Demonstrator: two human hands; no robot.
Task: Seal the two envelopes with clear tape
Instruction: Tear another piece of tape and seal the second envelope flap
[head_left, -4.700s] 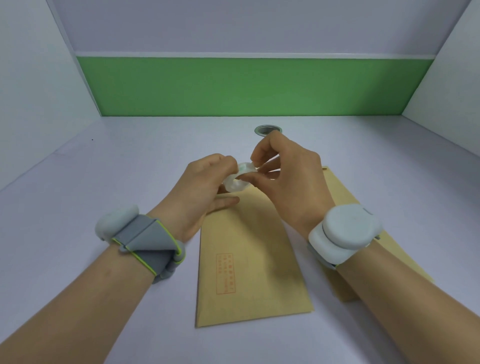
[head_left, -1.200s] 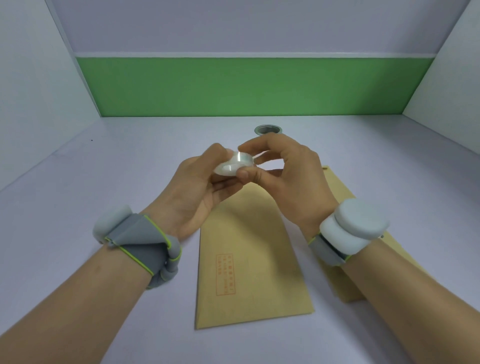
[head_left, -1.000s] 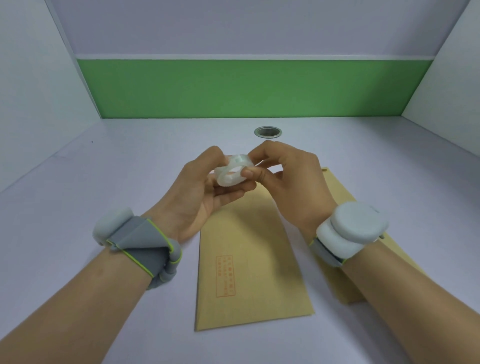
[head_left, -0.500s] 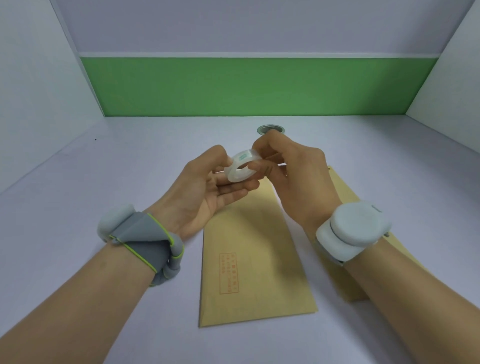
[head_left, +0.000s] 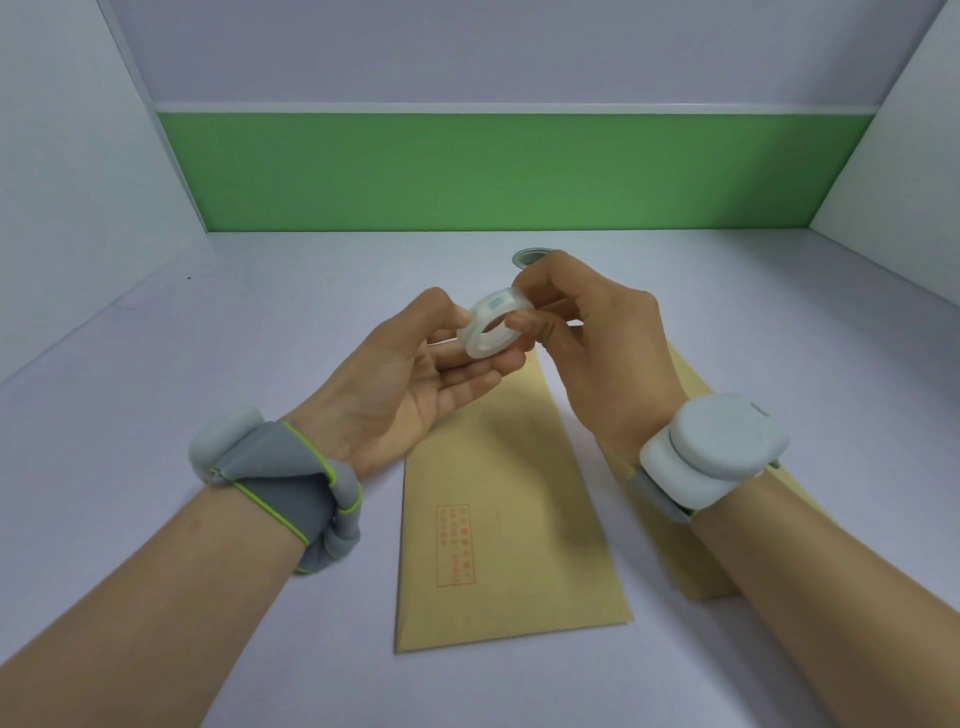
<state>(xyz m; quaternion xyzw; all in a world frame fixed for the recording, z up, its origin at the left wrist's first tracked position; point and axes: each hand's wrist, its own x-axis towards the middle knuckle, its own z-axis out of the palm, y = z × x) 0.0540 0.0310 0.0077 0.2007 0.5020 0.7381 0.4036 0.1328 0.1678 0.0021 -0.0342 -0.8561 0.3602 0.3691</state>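
Observation:
A small roll of clear tape (head_left: 493, 328) is held up above the table between both hands. My left hand (head_left: 410, 374) lies palm up under it, thumb and fingertips touching the roll. My right hand (head_left: 597, 343) pinches the roll's right rim with thumb and forefinger. A brown envelope (head_left: 514, 525) with a red stamp lies flat below the hands. A second brown envelope (head_left: 696, 577) lies to its right, mostly hidden by my right forearm.
A round metal grommet (head_left: 530, 256) sits in the pale table behind my right hand. A green wall panel (head_left: 493, 176) closes the back, and white side walls stand at left and right. Both wrists wear grey bands.
The roll has been turned in my fingers, its hole now facing more toward me. My left hand has opened flatter under it; both hands stay in about the same place.

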